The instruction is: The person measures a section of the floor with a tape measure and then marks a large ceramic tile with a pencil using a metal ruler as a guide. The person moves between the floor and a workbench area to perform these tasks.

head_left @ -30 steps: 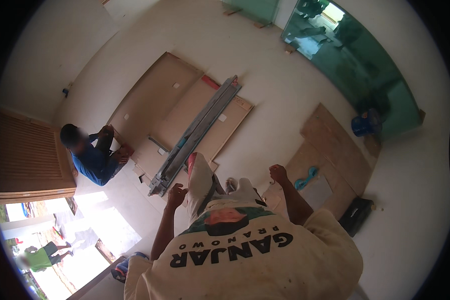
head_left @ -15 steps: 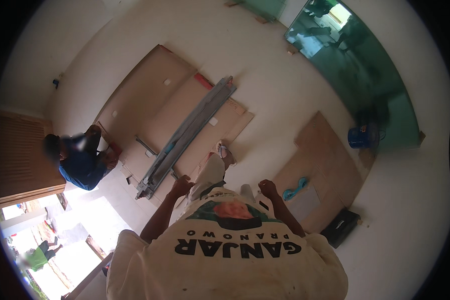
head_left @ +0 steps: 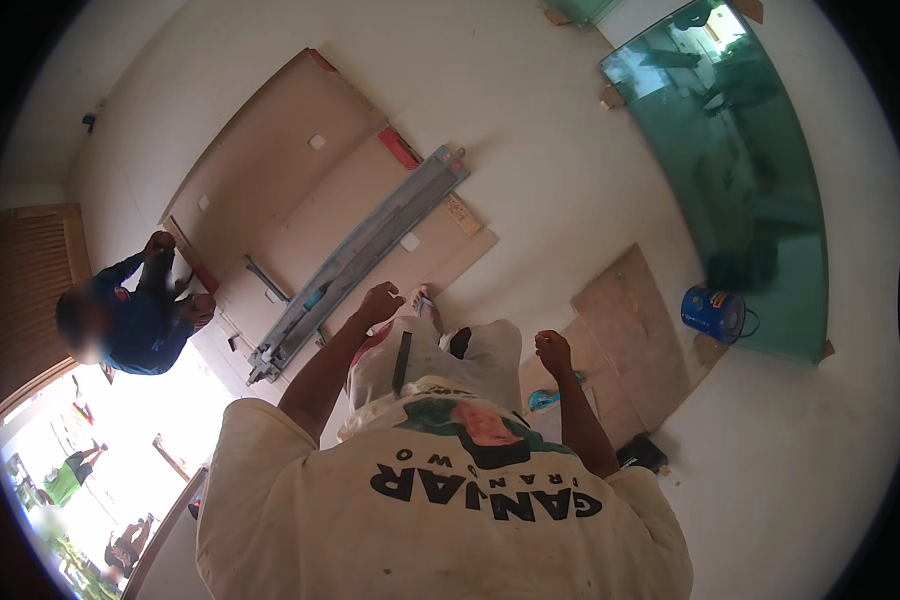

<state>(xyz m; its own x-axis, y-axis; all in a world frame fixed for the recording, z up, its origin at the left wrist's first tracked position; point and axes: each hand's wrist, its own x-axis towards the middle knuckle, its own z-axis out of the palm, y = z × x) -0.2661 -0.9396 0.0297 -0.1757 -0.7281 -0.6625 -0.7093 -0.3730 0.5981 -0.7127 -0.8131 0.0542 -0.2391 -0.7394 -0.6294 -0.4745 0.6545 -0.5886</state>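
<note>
My left hand (head_left: 378, 303) hangs in the air above my left thigh, its fingers loosely bent and apart, with nothing in it. On the other side, my right hand (head_left: 552, 352) is curled into a loose fist beside my right thigh, and I see nothing in it. Ahead and to the left, a long grey manual tile cutter (head_left: 370, 255) lies slantwise across flattened cardboard (head_left: 290, 190). Along its bed is a small blue part (head_left: 316, 296). A short dark bar (head_left: 266, 278) sits next to it. Neither hand touches the cutter.
At left a person in dark blue (head_left: 145, 315) sits low beside the cardboard. Large green glass panes (head_left: 740, 200) lean at right, near a blue bucket (head_left: 713, 313). A brown board (head_left: 635, 320), a turquoise tool (head_left: 543, 400) and a black box (head_left: 642, 453) lie right. More people are outside the bright doorway.
Both my hands have come up and forward, and my thighs show more. The view has shifted, moving the cutter slightly left. The person in blue has moved their arms.
</note>
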